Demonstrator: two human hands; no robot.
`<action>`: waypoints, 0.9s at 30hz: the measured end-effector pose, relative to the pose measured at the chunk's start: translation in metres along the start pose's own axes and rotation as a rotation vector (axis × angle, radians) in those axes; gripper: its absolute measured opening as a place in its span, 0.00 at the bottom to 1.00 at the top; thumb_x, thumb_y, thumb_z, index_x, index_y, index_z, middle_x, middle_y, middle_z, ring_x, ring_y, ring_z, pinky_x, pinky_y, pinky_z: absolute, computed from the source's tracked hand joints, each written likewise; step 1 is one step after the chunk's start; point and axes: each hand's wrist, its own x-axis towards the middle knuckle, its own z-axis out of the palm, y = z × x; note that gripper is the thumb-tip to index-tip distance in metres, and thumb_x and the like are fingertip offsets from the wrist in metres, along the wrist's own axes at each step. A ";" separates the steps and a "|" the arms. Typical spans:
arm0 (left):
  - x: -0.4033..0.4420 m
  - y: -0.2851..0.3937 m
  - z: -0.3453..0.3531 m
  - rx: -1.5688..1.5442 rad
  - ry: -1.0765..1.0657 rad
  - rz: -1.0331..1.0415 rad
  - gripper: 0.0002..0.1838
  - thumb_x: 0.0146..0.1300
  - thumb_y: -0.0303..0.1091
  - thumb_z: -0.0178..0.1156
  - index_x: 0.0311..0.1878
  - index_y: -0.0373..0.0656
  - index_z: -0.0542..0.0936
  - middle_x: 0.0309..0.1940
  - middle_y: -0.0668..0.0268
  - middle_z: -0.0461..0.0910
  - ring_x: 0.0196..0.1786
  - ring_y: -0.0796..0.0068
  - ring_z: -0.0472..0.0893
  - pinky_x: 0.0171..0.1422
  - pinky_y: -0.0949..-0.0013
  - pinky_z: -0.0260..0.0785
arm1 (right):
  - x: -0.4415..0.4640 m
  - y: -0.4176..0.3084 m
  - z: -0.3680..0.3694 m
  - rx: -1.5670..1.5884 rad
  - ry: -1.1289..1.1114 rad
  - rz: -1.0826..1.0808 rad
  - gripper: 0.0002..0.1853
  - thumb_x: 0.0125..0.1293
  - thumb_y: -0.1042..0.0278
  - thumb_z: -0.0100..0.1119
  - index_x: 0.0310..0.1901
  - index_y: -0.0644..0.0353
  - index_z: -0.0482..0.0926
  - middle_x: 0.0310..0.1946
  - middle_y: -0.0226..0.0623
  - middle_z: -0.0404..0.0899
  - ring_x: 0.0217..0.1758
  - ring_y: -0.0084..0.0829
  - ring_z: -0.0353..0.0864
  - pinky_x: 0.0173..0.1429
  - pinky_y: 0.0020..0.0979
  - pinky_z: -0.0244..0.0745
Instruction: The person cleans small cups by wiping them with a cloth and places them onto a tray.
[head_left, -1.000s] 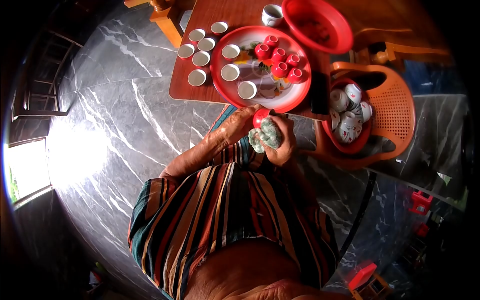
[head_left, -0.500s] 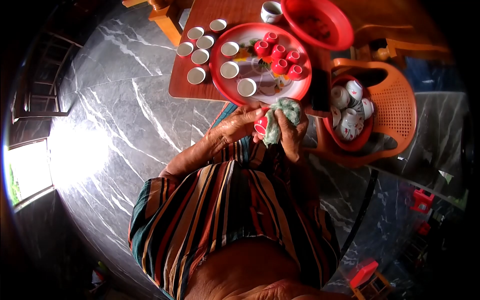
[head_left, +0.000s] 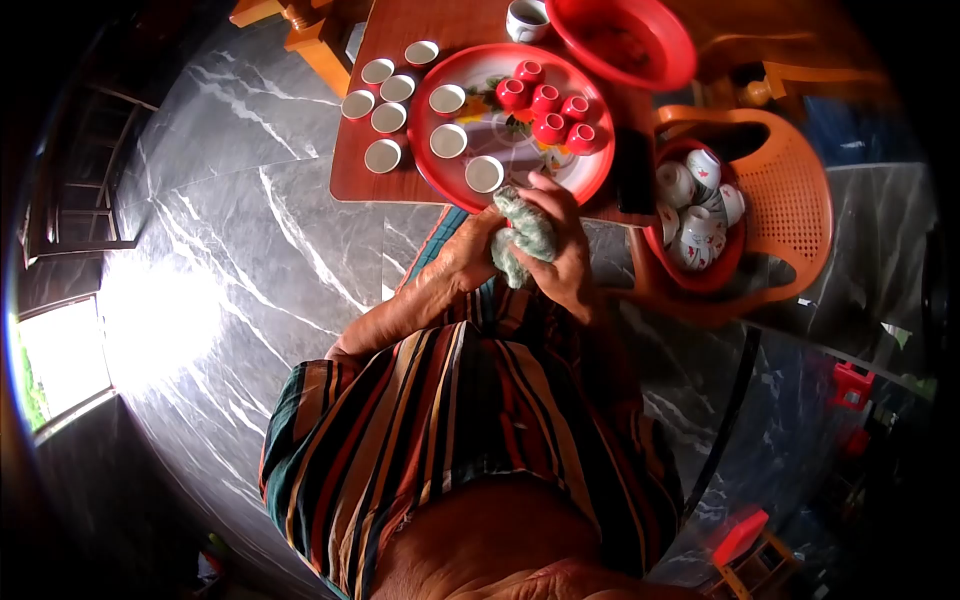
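My left hand [head_left: 468,250] is closed in front of the table edge, around the small red cup seen in it a moment ago; the cup is now hidden behind cloth and fingers. My right hand [head_left: 562,250] grips a crumpled grey-green cloth [head_left: 525,238] and presses it against the left hand. Just beyond the hands is a round red-rimmed tray [head_left: 425,165] with a floral middle. On it, several red cups [head_left: 549,128] stand upside down and three cups with white insides [head_left: 485,174] stand mouth up.
More upright cups [head_left: 382,155] stand on the wooden table [head_left: 350,180] left of the tray. Behind it are a white cup [head_left: 527,20] and a red basin [head_left: 640,40]. At right, an orange chair [head_left: 800,200] bears a red bowl [head_left: 715,280] of white floral cups [head_left: 700,235].
Both hands have shifted slightly left. The cloth now covers the red cup that showed beside it, and the right hand has turned over the cloth with its fingers extended further.
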 end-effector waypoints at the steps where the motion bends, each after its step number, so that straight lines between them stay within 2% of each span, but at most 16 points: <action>1: -0.001 -0.002 -0.003 0.017 0.049 0.020 0.22 0.68 0.47 0.53 0.58 0.42 0.71 0.50 0.62 0.77 0.51 0.68 0.78 0.57 0.61 0.71 | -0.001 0.004 0.003 0.041 -0.036 0.049 0.26 0.50 0.71 0.68 0.52 0.60 0.72 0.54 0.47 0.72 0.58 0.43 0.74 0.60 0.36 0.68; 5: -0.004 -0.001 -0.010 0.120 0.050 0.072 0.19 0.67 0.44 0.55 0.55 0.42 0.74 0.49 0.64 0.78 0.50 0.70 0.78 0.55 0.63 0.71 | -0.008 0.026 0.013 0.099 -0.022 0.000 0.24 0.51 0.73 0.67 0.52 0.61 0.72 0.54 0.46 0.73 0.57 0.42 0.75 0.57 0.35 0.71; 7: -0.009 0.001 -0.001 0.177 0.041 0.079 0.20 0.66 0.45 0.56 0.53 0.41 0.76 0.46 0.65 0.79 0.48 0.71 0.78 0.53 0.65 0.71 | -0.007 0.023 0.021 0.143 0.133 -0.051 0.21 0.53 0.75 0.65 0.50 0.63 0.73 0.49 0.43 0.76 0.52 0.39 0.79 0.52 0.33 0.74; 8: -0.009 -0.001 0.003 0.144 0.065 0.075 0.21 0.67 0.46 0.56 0.54 0.41 0.76 0.46 0.65 0.79 0.48 0.72 0.78 0.52 0.67 0.71 | -0.008 0.018 0.020 0.117 0.158 0.033 0.16 0.57 0.77 0.62 0.49 0.64 0.74 0.43 0.39 0.79 0.45 0.31 0.81 0.48 0.29 0.75; 9: -0.009 -0.001 0.004 0.146 0.061 0.069 0.21 0.67 0.46 0.56 0.54 0.41 0.76 0.46 0.65 0.79 0.48 0.72 0.78 0.52 0.67 0.71 | -0.014 0.017 0.020 0.113 0.164 0.035 0.16 0.57 0.77 0.62 0.49 0.64 0.74 0.43 0.39 0.79 0.45 0.31 0.81 0.48 0.29 0.75; 11: -0.009 0.000 0.007 0.172 -0.017 0.075 0.21 0.66 0.46 0.57 0.54 0.41 0.76 0.47 0.65 0.79 0.49 0.73 0.78 0.52 0.67 0.71 | -0.023 0.018 0.023 0.294 0.205 0.306 0.13 0.62 0.76 0.59 0.48 0.64 0.74 0.40 0.37 0.80 0.39 0.26 0.80 0.44 0.25 0.75; 12: -0.007 -0.008 0.010 0.137 0.031 0.154 0.22 0.65 0.47 0.59 0.54 0.39 0.75 0.47 0.65 0.79 0.49 0.73 0.77 0.52 0.67 0.71 | -0.011 0.002 0.022 0.324 0.338 0.332 0.10 0.66 0.74 0.56 0.48 0.65 0.75 0.41 0.38 0.79 0.38 0.23 0.79 0.41 0.23 0.75; 13: -0.009 -0.010 0.013 0.155 0.035 0.156 0.23 0.64 0.47 0.60 0.54 0.38 0.75 0.43 0.64 0.79 0.45 0.72 0.78 0.48 0.68 0.72 | -0.006 -0.009 0.020 0.484 0.458 0.513 0.10 0.66 0.73 0.55 0.48 0.66 0.75 0.41 0.39 0.79 0.40 0.24 0.79 0.42 0.24 0.76; 15: -0.008 -0.007 0.004 0.317 -0.032 0.113 0.25 0.63 0.47 0.61 0.55 0.38 0.74 0.39 0.64 0.78 0.40 0.72 0.78 0.43 0.68 0.73 | -0.018 0.051 0.022 0.471 0.500 0.349 0.12 0.66 0.73 0.54 0.50 0.67 0.74 0.43 0.40 0.78 0.42 0.25 0.78 0.44 0.25 0.76; 17: -0.012 0.000 0.009 0.301 -0.037 0.093 0.25 0.63 0.47 0.60 0.56 0.38 0.73 0.38 0.64 0.78 0.38 0.72 0.78 0.40 0.68 0.73 | -0.021 0.055 0.016 0.258 0.450 0.189 0.15 0.65 0.73 0.56 0.52 0.66 0.72 0.43 0.40 0.78 0.43 0.25 0.78 0.47 0.26 0.76; 18: -0.014 0.004 0.011 0.282 -0.039 0.073 0.26 0.64 0.48 0.59 0.57 0.37 0.72 0.37 0.64 0.77 0.36 0.72 0.78 0.38 0.68 0.72 | -0.016 0.027 0.009 0.448 0.365 0.347 0.16 0.64 0.74 0.58 0.53 0.66 0.71 0.43 0.39 0.78 0.43 0.26 0.78 0.48 0.26 0.75; 19: -0.015 0.008 0.011 0.258 -0.065 0.054 0.28 0.64 0.49 0.58 0.58 0.37 0.69 0.42 0.62 0.78 0.42 0.69 0.79 0.45 0.65 0.73 | -0.013 0.012 0.005 0.639 0.275 0.503 0.18 0.62 0.75 0.59 0.53 0.66 0.71 0.43 0.38 0.78 0.43 0.26 0.78 0.49 0.26 0.75; 22: -0.009 0.011 0.011 0.053 -0.085 0.100 0.28 0.65 0.50 0.55 0.59 0.38 0.69 0.54 0.60 0.76 0.57 0.65 0.74 0.64 0.59 0.64 | -0.008 -0.010 0.004 0.370 0.097 0.234 0.19 0.59 0.78 0.61 0.53 0.66 0.71 0.37 0.38 0.80 0.37 0.25 0.81 0.43 0.26 0.76; 23: -0.007 0.008 0.003 0.053 -0.085 0.099 0.28 0.65 0.50 0.55 0.59 0.38 0.69 0.54 0.60 0.76 0.57 0.65 0.74 0.64 0.59 0.64 | -0.007 -0.013 0.005 0.217 0.089 0.122 0.20 0.58 0.77 0.62 0.52 0.67 0.72 0.36 0.40 0.80 0.36 0.25 0.82 0.41 0.26 0.76; 25: -0.008 0.009 0.003 0.051 -0.069 0.076 0.27 0.66 0.50 0.54 0.59 0.39 0.69 0.55 0.60 0.75 0.57 0.65 0.74 0.65 0.60 0.64 | -0.016 -0.010 0.008 0.289 0.081 0.206 0.21 0.56 0.76 0.63 0.52 0.67 0.72 0.34 0.43 0.79 0.38 0.27 0.82 0.41 0.27 0.75; 27: -0.011 0.006 0.008 0.014 -0.072 0.030 0.26 0.66 0.49 0.55 0.58 0.40 0.70 0.55 0.61 0.75 0.58 0.65 0.74 0.64 0.59 0.64 | -0.020 -0.002 0.008 0.148 0.122 0.117 0.20 0.57 0.75 0.63 0.52 0.66 0.73 0.32 0.40 0.79 0.33 0.28 0.81 0.38 0.28 0.75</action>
